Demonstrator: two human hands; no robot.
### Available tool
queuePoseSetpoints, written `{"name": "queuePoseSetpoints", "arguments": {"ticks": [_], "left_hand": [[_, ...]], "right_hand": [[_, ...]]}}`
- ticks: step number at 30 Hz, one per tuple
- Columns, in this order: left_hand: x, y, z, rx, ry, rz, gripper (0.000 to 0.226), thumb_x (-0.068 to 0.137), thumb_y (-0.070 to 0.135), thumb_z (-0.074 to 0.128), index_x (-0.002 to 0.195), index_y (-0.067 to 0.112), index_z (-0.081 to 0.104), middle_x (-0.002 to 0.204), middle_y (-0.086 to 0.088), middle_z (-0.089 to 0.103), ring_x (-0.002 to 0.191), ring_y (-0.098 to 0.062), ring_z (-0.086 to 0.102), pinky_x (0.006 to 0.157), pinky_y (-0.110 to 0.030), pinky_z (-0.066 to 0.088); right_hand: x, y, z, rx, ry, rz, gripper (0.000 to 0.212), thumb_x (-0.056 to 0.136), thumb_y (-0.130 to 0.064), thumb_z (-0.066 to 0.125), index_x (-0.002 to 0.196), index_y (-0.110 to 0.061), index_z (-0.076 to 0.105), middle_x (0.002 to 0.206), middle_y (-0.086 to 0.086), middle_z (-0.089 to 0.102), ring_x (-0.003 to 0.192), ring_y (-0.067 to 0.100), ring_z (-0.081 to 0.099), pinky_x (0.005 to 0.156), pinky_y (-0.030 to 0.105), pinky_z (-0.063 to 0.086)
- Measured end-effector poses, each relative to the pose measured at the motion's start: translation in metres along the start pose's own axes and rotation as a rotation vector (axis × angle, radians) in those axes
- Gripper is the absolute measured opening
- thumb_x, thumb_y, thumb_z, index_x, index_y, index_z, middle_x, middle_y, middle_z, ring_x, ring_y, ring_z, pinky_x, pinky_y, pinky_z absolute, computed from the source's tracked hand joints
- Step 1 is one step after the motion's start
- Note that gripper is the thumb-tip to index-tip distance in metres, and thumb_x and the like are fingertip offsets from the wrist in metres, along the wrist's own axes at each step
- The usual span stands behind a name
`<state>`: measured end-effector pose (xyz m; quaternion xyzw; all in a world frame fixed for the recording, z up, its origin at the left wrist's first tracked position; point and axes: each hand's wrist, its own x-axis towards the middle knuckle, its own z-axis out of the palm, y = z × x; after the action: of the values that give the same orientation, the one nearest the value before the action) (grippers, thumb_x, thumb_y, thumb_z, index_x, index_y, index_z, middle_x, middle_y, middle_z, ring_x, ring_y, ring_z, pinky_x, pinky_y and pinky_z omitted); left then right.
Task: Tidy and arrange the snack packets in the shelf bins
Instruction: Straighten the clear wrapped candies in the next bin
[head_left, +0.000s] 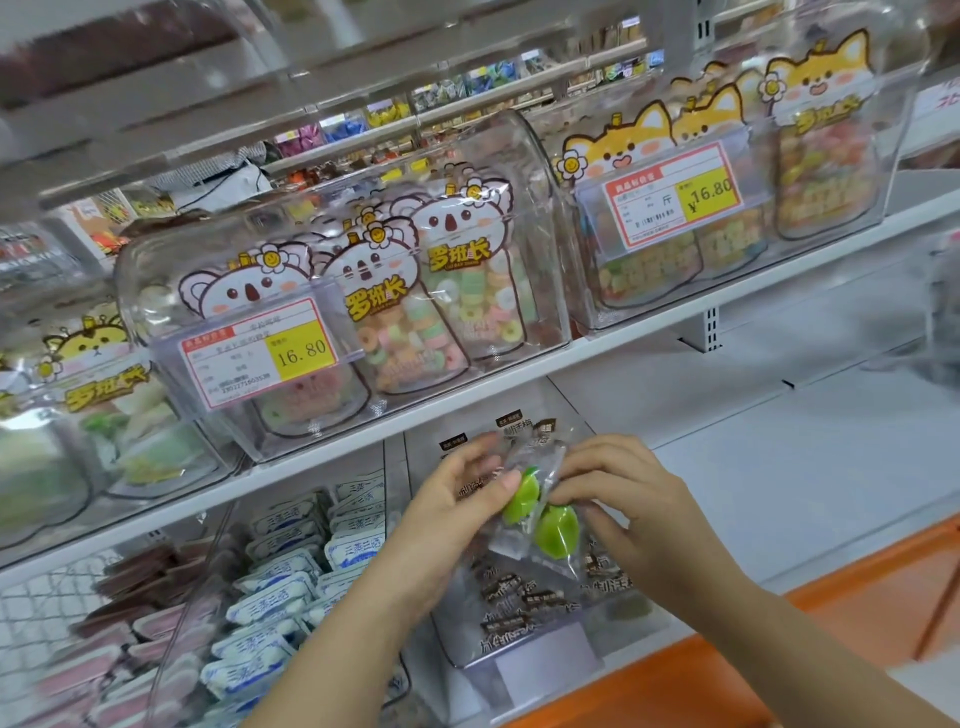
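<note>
Left hand (457, 501) and right hand (626, 491) are both pinching a clear green-plum packet (543, 519) over the bin (540, 662); tidying is looking unfinished.

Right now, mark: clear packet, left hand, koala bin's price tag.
clear packet (558, 530): head view, lower green piece.
left hand (452, 506): head view, back of hand.
koala price tag (302, 349): head view, yellow panel.

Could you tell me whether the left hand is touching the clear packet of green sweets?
Touching: head view shows the left hand pinching the clear packet.
</note>
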<state>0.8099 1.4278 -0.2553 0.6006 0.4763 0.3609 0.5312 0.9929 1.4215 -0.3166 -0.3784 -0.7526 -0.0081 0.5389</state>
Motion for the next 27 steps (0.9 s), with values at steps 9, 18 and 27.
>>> {"name": "queuePoseSetpoints", "arguments": {"ticks": [9, 18, 27], "left_hand": [[-0.001, -0.003, -0.004, -0.250, -0.189, -0.185, 0.045, 0.072, 0.014, 0.065, 0.115, 0.006, 0.050, 0.096, -0.014, 0.073, 0.084, -0.028, 0.071, 0.067, -0.031, 0.059], [0.012, 0.018, 0.009, 0.823, -0.207, 0.294, 0.072, 0.070, 0.036, 0.080, 0.127, 0.055, 0.040, 0.119, 0.027, 0.052, 0.103, 0.013, 0.050, 0.089, -0.005, 0.038], [0.062, 0.011, 0.005, 0.593, 0.064, 0.210, 0.027, 0.080, 0.042, 0.068, 0.102, 0.043, 0.052, 0.101, 0.022, 0.063, 0.090, 0.005, 0.061, 0.062, 0.001, 0.041]], "right_hand": [[0.008, -0.009, -0.015, 0.322, 0.021, 0.397, 0.051, 0.082, -0.012, 0.068, 0.116, -0.045, 0.048, 0.127, -0.022, 0.047, 0.117, -0.004, 0.050, 0.093, 0.011, 0.044], [0.015, -0.004, -0.038, 0.673, -0.422, 0.735, 0.084, 0.060, -0.017, 0.087, 0.130, -0.033, 0.042, 0.111, -0.005, 0.065, 0.098, 0.006, 0.067, 0.077, 0.022, 0.055], [0.014, 0.030, -0.053, 0.594, 0.333, 0.920, 0.029, 0.066, -0.022, 0.082, 0.086, -0.019, 0.060, 0.078, 0.005, 0.066, 0.075, 0.024, 0.062, 0.073, 0.039, 0.052]]}}
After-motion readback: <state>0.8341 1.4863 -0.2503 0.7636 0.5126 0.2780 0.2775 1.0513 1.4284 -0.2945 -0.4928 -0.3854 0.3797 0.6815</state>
